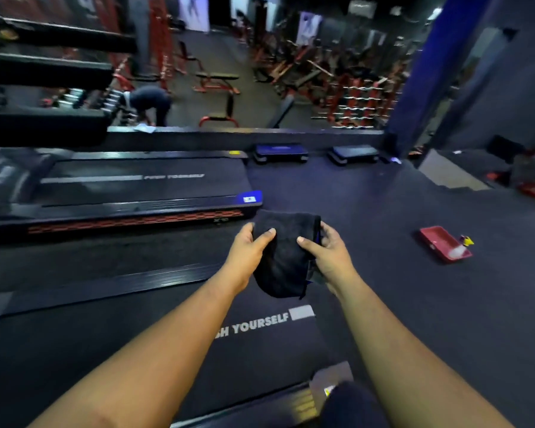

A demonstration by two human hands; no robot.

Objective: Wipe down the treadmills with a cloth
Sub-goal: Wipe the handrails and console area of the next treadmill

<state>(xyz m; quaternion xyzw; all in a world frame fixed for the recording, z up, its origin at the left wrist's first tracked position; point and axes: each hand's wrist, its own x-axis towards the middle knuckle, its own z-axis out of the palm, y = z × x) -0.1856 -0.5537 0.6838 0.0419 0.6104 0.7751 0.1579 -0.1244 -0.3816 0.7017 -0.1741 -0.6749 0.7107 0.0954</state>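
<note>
Honestly, both hands, left hand (247,253) and right hand (328,256), grip the bunched cloth (286,254) above the treadmill (136,335); a loose fold could slip free.

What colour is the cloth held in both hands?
Black, with a blue edge; the cloth shows in the head view.

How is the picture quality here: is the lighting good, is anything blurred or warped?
Head view: dim gym light with a blue cast; the black cloth held by the left hand and right hand shows little texture. Wide-angle bending curves the far treadmill and the edges. The background racks are smeared and soft; the near belt's lettering reads sharply.
</note>
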